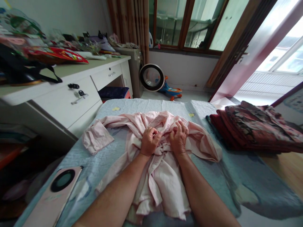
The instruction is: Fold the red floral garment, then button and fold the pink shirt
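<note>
A pale pink button-up shirt (165, 179) lies crumpled across the light blue bed cover, its sleeves spread to both sides. The left cuff (97, 138) rests flat toward the bed's left side. Near the collar, my left hand (151, 141) has its fingers closed on the shirt's front edge. Opposite it, my right hand (179, 138) pinches the cloth on the other side of the front, fingers curled. Both hands are a short gap apart, with bunched fabric and a button between and below them. The fingertips are partly hidden in the folds.
Folded dark red and patterned cloths (258, 129) are stacked at the right. A pink flat box with a black ring (62, 180) lies at the lower left. A white desk (71, 104) stands on the left, with a front-loading washer's open door (151, 77) beyond the bed.
</note>
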### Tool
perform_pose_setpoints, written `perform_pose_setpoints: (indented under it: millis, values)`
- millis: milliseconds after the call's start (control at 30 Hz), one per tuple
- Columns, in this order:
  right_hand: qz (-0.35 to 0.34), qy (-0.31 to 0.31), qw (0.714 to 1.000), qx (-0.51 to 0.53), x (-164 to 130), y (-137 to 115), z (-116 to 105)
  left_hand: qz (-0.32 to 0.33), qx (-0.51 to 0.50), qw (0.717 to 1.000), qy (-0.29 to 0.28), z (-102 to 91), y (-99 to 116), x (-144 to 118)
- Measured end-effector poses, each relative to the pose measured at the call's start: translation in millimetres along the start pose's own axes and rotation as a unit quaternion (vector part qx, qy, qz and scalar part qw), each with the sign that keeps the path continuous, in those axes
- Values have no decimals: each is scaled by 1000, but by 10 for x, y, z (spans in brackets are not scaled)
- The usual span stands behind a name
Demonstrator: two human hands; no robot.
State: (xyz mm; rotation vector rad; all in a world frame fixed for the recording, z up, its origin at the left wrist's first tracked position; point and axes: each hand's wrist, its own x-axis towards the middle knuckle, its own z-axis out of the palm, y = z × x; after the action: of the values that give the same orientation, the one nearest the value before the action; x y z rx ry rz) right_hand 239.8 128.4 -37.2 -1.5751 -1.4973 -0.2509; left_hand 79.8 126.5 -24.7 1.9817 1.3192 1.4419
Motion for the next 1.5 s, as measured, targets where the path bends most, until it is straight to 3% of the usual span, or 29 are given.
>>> perform_pose_setpoints:
  millis: [133,300,367,600,733,867,1000,1200,1333,1500]
  values:
    - [17,-12,999,-45,17,99,19,27,25,999,-1,13,23,-9]
    - [26,2,999,-32,38,156,-3,-51,-58,997,-1,15,-5,-28]
    - [33,9,999,-18,51,161,-18,-96,-103,990,32,-7,-8,-17]
    - [63,61,996,30,110,164,-102,-217,-186,931,227,-109,-83,113]
    - [75,67,993,68,123,180,-179,-234,-243,905,259,-123,-183,145]
    - [61,14,993,98,113,214,-206,-198,-213,918,269,-138,-234,146]
    - [90,-4,995,41,135,253,-160,-183,-186,933,249,-150,-216,137]
    - [-21,-6,1000,-10,127,321,-39,-189,-157,961,127,-184,-116,118]
    - [-14,-35,998,-42,67,375,30,-147,-63,986,46,-192,-99,107]
    - [-1,-77,996,-41,46,404,33,-120,-48,991,40,-195,-109,70]
